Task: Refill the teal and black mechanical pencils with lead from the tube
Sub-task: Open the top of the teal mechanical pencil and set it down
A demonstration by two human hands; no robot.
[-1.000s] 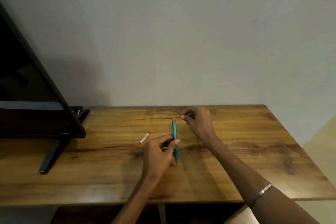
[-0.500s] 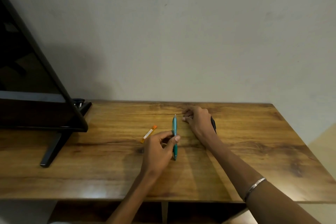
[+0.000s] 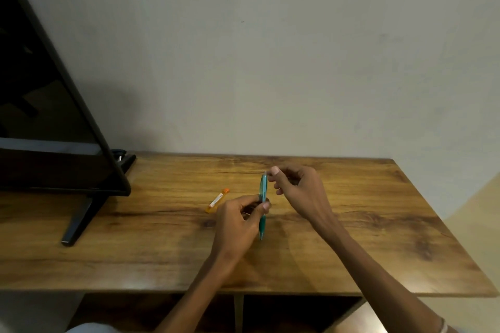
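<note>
My left hand [image 3: 238,222] grips the teal mechanical pencil [image 3: 263,189] around its middle and holds it nearly upright over the wooden table [image 3: 378,213], tip pointing down toward me. At the pencil's top end, the curled fingers and thumb of my right hand [image 3: 300,192] pinch something too small to identify. The orange lead tube [image 3: 217,199] lies on the table just left of my left hand. The black pencil does not show; my right hand covers the spot behind it.
A black television [image 3: 54,130] stands on the left of the table, with its stand foot [image 3: 78,224] reaching toward the front edge. A plain wall rises right behind the table. Bare wood lies to the right of my hands.
My right hand went down to the table beside the pencil, then lifted back to the pencil's top end with fingers pinched. The left hand kept the teal pencil in place.
</note>
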